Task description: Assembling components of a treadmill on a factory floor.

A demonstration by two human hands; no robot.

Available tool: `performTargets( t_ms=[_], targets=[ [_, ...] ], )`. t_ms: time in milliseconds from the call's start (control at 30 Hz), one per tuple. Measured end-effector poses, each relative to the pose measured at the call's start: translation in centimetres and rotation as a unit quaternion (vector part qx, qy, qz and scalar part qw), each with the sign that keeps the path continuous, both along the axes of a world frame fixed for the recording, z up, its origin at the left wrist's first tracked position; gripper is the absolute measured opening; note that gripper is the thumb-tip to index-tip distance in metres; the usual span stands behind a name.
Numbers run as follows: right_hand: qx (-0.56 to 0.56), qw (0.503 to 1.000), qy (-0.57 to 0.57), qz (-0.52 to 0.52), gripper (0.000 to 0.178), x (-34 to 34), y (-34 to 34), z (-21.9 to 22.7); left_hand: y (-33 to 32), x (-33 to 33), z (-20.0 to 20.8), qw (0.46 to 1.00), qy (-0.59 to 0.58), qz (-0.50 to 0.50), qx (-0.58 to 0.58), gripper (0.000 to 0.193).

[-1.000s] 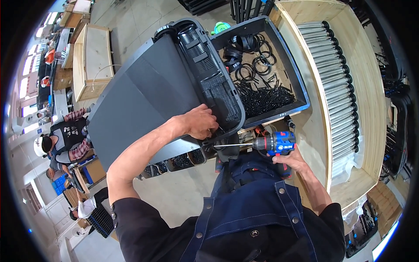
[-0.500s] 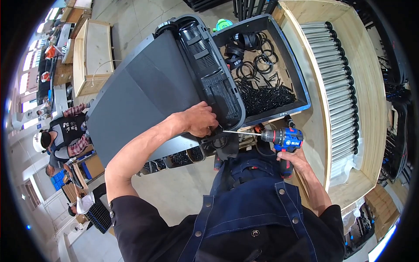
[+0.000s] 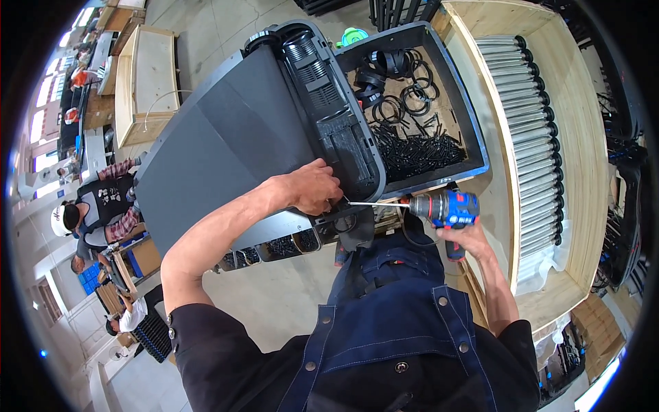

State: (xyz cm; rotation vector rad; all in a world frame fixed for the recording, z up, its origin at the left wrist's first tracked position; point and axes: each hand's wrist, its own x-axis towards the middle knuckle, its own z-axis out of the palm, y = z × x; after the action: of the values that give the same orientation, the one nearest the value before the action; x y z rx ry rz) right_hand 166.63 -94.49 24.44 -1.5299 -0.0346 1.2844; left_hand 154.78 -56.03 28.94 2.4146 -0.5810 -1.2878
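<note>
My right hand [image 3: 469,238] is wrapped round the grip of a blue and black cordless drill [image 3: 454,209], held level just right of the machine's near corner. Its long thin bit [image 3: 376,204] points left, with the tip close to my left fingers. My left hand [image 3: 316,188] is closed at that corner of a treadmill-like machine [image 3: 240,130] with a broad black belt. The fingers are curled down by the frame's edge and hide whatever they pinch. Whether the bit's tip sits in a screw is too small to tell.
Beside the machine stands a tray [image 3: 466,89] of black screws [image 3: 417,152] and rings [image 3: 416,101]. A wooden crate [image 3: 580,264] at right holds a row of metal rollers [image 3: 522,144]. Bins of small parts [image 3: 280,248] sit below the machine's near edge. Other people work at far left.
The drill has shifted slightly right and rolled in my right hand, its grip now less low in view. My left hand stays at the corner.
</note>
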Motion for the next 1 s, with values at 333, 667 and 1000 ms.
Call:
performTargets(
  t_ms=[333, 667, 1000],
  targets=[
    [-0.064, 0.993, -0.036, 0.096, 0.044, 3.6, 1.2, 0.1, 0.1, -0.3, -0.3, 1.000, -0.003, -0.003, -0.008, 0.019],
    [-0.051, 0.992, -0.045, 0.103, 0.041, 4.1, 2.4, 0.3, 0.7, 0.7, 0.6, 0.996, 0.047, 0.062, -0.045, 0.040],
    [0.037, 0.992, 0.019, 0.123, 0.041, 5.8, 5.2, 1.8, 0.5, -0.3, 2.3, 0.998, -0.019, 0.054, -0.035, 0.050]
  ],
)
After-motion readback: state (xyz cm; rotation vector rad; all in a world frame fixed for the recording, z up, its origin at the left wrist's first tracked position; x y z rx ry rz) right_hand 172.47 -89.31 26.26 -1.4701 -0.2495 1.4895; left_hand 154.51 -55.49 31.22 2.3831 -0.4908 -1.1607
